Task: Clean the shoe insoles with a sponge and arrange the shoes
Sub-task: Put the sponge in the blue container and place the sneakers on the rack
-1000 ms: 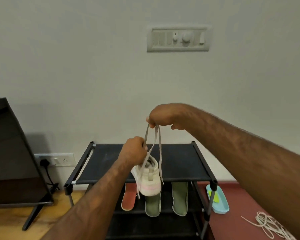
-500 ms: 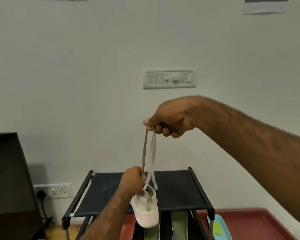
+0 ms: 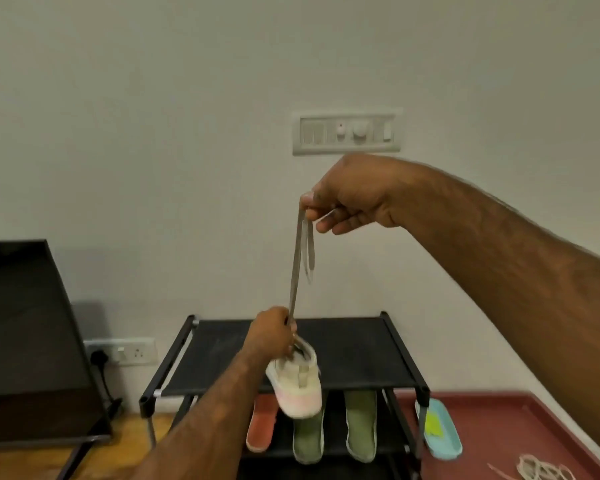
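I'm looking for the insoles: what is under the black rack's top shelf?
Below it lie an orange insole, a left green insole and a right green insole. The top shelf covers their far ends, and the held white shoe hides part of the left green one.

shoe (image 3: 297, 382): white-pink, tilted, gripped under left hand (image 3: 272, 336) | lace (image 3: 296, 265): taut, pinched by right hand (image 3: 347, 199) | green insoles (image 3: 307, 441), orange insole (image 3: 262, 427): below left hand

No text, label or number can be read; the switch plate's (image 3: 346, 131) marks seem too blurred.
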Available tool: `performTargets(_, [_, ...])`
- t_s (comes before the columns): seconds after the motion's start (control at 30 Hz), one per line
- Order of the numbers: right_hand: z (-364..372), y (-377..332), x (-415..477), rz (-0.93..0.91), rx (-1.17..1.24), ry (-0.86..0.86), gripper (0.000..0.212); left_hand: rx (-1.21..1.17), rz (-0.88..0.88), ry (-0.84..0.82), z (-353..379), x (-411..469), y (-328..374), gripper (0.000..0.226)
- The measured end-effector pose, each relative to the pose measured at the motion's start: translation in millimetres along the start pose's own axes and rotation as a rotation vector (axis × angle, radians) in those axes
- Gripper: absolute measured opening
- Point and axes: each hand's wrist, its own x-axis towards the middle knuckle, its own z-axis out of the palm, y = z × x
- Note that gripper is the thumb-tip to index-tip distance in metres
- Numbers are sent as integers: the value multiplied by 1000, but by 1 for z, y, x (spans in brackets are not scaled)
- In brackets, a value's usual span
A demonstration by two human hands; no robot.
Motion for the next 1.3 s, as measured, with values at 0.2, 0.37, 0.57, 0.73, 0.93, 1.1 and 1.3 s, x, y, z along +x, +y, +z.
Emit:
performTargets(0.2, [37, 38, 13, 48, -25, 16, 14, 16, 31, -64, -9, -1, 0, 9])
performTargets(0.37, [68, 84, 33, 145, -48, 9, 14, 39, 57, -62, -13, 4, -5, 9])
performTargets(0.57, [108, 129, 61, 231, -40, -23, 15, -56, 37, -97, -15, 12, -5, 17])
performTargets(0.73, [141, 159, 69, 229, -319, -66, 21, -151, -21, -129, -16, 16, -12, 21])
performTargets(0.93, [168, 190, 64, 211, -765, 4, 21, -119, 22, -116, -14, 15, -12, 21])
performTargets(1.1, [169, 188, 67, 235, -754, -30, 14, -159, 65, -229, -22, -3, -13, 43])
performTargets(1.3, [172, 198, 71, 188, -689, 88, 17, -277, -121, -367, -30, -36, -29, 51])
